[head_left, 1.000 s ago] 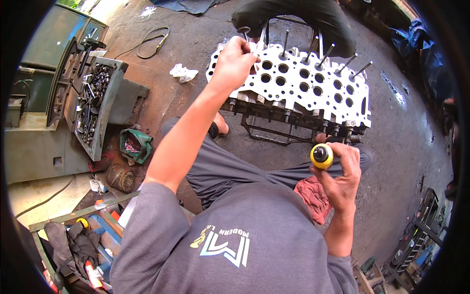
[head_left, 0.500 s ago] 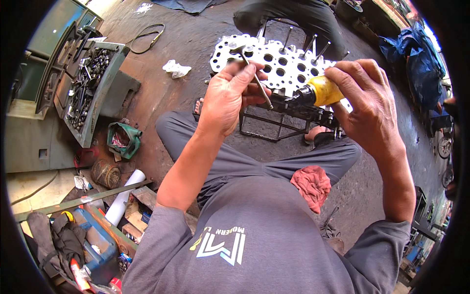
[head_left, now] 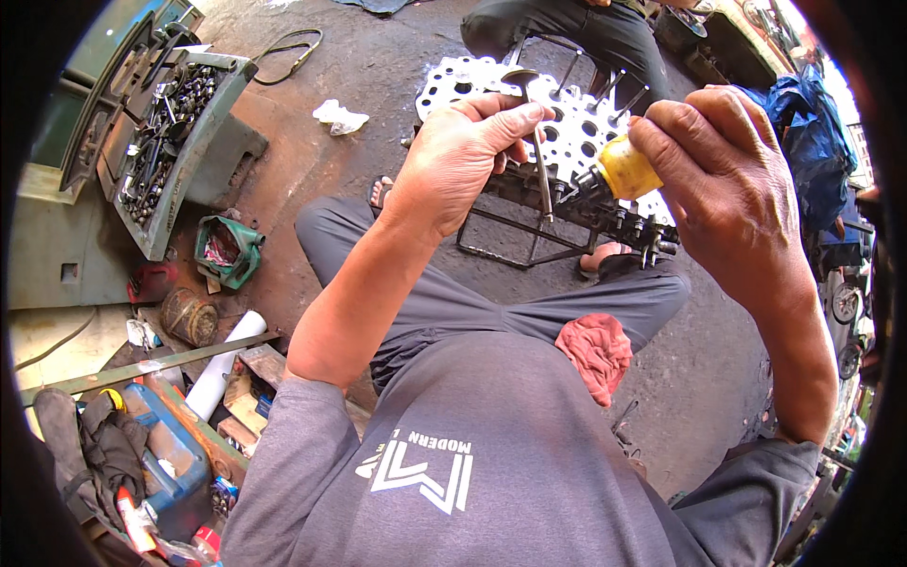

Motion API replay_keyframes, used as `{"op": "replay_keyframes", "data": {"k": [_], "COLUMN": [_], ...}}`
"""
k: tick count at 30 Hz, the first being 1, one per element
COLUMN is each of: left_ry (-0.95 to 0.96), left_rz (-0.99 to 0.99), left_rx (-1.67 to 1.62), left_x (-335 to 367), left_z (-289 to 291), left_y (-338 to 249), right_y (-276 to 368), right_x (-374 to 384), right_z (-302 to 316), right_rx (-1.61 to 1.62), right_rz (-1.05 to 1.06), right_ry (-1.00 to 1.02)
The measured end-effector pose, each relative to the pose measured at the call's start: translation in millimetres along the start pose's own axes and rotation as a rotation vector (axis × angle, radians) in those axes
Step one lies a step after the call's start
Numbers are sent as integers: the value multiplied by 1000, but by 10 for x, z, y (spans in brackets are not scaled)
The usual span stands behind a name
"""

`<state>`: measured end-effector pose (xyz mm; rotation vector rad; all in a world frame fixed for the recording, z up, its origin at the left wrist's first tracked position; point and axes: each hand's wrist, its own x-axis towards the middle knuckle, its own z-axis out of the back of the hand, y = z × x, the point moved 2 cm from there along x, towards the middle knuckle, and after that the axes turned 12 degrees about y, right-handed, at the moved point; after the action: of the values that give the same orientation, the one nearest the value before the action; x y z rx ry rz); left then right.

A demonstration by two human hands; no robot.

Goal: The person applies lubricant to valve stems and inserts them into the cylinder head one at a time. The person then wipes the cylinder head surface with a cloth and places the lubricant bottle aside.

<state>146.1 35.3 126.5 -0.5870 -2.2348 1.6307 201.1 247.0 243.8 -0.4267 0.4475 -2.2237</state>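
An engine valve is pinched between the thumb and fingers of my left hand, its flat round head up and its stem slanting down. My right hand grips a yellow squeeze bottle from the right, its black nozzle tilted down to the left, close beside the lower stem. Whether nozzle and stem touch, I cannot tell. Behind and below both hands is a pale metal cylinder head with many round holes. It rests on a black metal frame; my hands hide part of its face.
Across from me another person in dark trousers sits near the cylinder head. A red rag lies on my lap. To the left stand a metal tray of small parts, a cut green container and a blue box. A blue tarp hangs right.
Both hands have shifted a little to the right. The valve has turned more upright, and the bottle's nozzle now sits nearer its stem. The view has shifted slightly.
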Motion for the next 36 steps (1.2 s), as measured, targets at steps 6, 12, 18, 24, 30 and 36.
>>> {"op": "replay_keyframes", "data": {"k": [6, 12, 18, 24, 30, 36], "left_ry": [91, 96, 89, 111, 123, 214], "left_rz": [5, 3, -19, 24, -6, 17], "left_rx": [-72, -98, -70, -90, -106, -143], "left_x": [-18, -53, -6, -27, -36, -36], "left_z": [-50, -97, -56, -127, -86, -8], "left_y": [19, 9, -9, -9, -61, -80], "right_y": [-38, -153, 55, -105, -112, -137], "right_x": [88, 187, 88, 127, 135, 106], "right_z": [11, 62, 163, 104, 134, 134], "right_rx": [-20, -49, -8, -73, -101, -87], "right_rz": [19, -6, 49, 8, 15, 0], "right_ry": [-23, -16, 0, -11, 29, 21]}}
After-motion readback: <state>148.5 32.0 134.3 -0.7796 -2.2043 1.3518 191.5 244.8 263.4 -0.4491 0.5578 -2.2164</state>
